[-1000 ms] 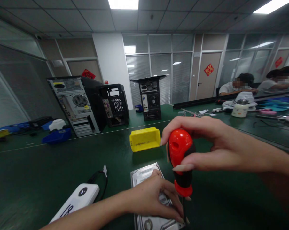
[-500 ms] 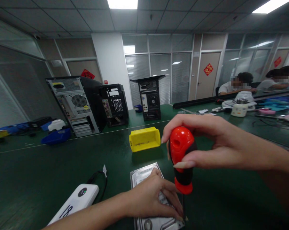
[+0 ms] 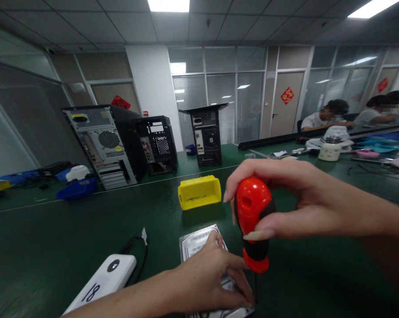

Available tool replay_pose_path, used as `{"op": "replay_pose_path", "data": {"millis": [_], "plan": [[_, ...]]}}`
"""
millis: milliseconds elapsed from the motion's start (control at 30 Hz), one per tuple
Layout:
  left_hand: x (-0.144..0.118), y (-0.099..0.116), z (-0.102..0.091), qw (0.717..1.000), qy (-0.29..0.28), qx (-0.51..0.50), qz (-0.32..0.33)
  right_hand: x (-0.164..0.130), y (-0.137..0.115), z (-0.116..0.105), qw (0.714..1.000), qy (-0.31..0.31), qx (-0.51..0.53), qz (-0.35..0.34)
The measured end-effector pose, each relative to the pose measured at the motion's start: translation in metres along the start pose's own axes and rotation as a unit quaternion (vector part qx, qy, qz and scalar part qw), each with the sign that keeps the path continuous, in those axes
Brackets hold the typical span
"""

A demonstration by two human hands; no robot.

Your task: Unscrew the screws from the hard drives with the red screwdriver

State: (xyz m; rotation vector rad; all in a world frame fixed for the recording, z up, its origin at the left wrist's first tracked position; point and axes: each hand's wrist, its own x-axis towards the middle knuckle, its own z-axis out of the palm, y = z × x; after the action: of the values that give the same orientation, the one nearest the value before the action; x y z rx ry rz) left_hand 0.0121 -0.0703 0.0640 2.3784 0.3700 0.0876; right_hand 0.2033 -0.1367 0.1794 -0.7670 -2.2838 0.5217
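Change: screwdriver (image 3: 253, 221) handle tipped slightly toward 3 o'clock against the picture a second back; thumb nail lower on the grip; shaft on the same spot at the drive's near right corner.
Meaning: probably a turning stroke in progress on one screw, not a move to another.
Right hand (image 3: 305, 201): closed around the red-and-black handle from 3 o'clock, fingers arched over the top, thumb across the front.
Left hand (image 3: 208, 276): flat and spread on the hard drive (image 3: 199, 243), fingertips at the corner by the shaft, pressing down; grips nothing.
Drive position: flat on the green table (image 3: 70, 229), at 6 o'clock, mostly under the left hand, far edge bare; directly below the right hand.
Tip contact: hidden at the frame's lower edge, cannot tell whether seated.
Around: white power bank (image 3: 102, 282) with cable at 8 o'clock of the drive; yellow bin (image 3: 199, 192) at 12 o'clock; computer cases (image 3: 120, 143) further back; seated people at 2 o'clock.
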Motion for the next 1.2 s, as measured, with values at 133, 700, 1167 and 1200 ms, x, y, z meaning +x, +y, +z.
{"op": "replay_pose_path", "data": {"millis": [133,700,1167,1200], "plan": [[0.003,0.000,0.001,1.000,0.003,0.000,0.009,-0.001,0.000,-0.001,1.000,-0.003,0.007,-0.008],[0.003,0.002,0.004,0.999,0.003,-0.037,-0.013,-0.002,-0.001,-0.003,1.000,-0.022,0.020,-0.007],[0.007,-0.009,0.000,0.990,-0.034,-0.133,-0.030,-0.003,0.000,0.000,1.000,0.000,0.019,-0.019],[0.007,-0.009,0.000,0.989,-0.035,-0.138,-0.032,-0.003,0.001,0.000,0.999,-0.001,0.023,-0.022]]}}
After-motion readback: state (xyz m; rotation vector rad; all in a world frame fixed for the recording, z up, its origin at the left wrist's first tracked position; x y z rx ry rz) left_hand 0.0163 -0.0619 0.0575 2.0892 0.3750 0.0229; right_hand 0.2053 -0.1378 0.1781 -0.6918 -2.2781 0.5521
